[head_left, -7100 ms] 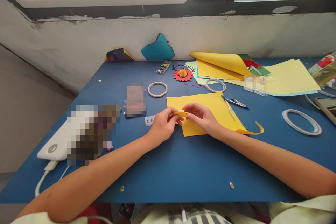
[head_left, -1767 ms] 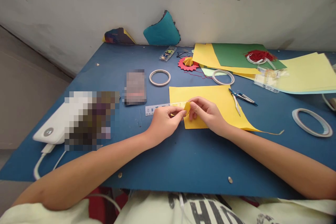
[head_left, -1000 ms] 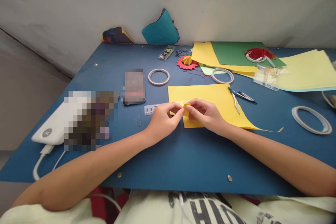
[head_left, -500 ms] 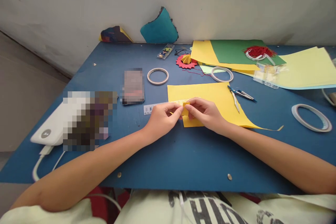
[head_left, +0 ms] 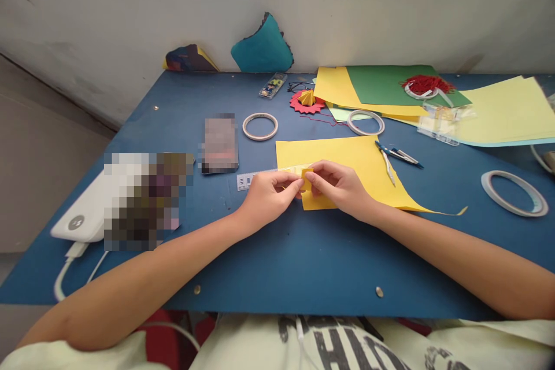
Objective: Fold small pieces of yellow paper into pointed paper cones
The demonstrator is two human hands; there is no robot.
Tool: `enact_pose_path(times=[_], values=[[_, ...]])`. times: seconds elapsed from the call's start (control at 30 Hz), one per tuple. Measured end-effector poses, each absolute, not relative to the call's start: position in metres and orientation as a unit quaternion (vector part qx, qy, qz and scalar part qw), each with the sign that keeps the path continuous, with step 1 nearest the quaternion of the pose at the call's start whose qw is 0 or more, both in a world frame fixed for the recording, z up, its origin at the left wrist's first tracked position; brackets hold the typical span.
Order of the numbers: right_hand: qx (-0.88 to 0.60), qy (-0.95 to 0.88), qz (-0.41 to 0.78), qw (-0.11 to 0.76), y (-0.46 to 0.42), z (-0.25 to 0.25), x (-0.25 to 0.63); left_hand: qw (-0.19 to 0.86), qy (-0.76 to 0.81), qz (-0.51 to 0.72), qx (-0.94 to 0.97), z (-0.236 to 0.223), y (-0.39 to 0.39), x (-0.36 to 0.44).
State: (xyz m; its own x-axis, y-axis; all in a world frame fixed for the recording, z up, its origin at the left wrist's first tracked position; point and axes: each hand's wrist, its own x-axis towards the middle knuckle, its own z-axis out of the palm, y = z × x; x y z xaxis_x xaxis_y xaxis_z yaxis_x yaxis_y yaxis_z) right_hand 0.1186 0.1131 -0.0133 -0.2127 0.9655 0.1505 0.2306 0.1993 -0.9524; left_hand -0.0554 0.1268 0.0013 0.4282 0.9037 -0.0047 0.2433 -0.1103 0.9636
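Both hands pinch one small piece of yellow paper (head_left: 307,179) in front of me. My left hand (head_left: 271,193) holds its left side between thumb and fingers, and my right hand (head_left: 342,186) grips its right side. Just beneath the hands lies a large yellow paper sheet (head_left: 347,156), with a thin strip curling off its right corner. A clear ruler (head_left: 246,181) rests partly on that sheet, its middle hidden by my left hand. On the sheet's right edge sits a compass (head_left: 398,155) with a white pencil-like leg.
Tape rolls (head_left: 260,114) lie about, another roll (head_left: 515,173) at right. A blurred phone (head_left: 219,141) and white power bank (head_left: 87,202) are at left. Behind stand a red and yellow paper flower (head_left: 307,103), green paper (head_left: 390,84), red thread (head_left: 429,85) and a clear box (head_left: 437,127).
Almost nothing differs. The hands keep their pinch on the small yellow paper, and the whole view has shifted very slightly.
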Motion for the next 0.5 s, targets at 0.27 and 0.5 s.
enact_pose_path(times=[0.27,0.5], values=[[-0.464,-0.66,0.423,0.413,0.113,-0.0121,0.1189,0.547,0.435,0.313,0.643,0.0031,0.1254,-0.0545],[-0.47,-0.676,0.408,0.394,0.1137,-0.0099,0.1191,0.555,0.437,0.323,0.63,-0.0001,0.1267,-0.0537]])
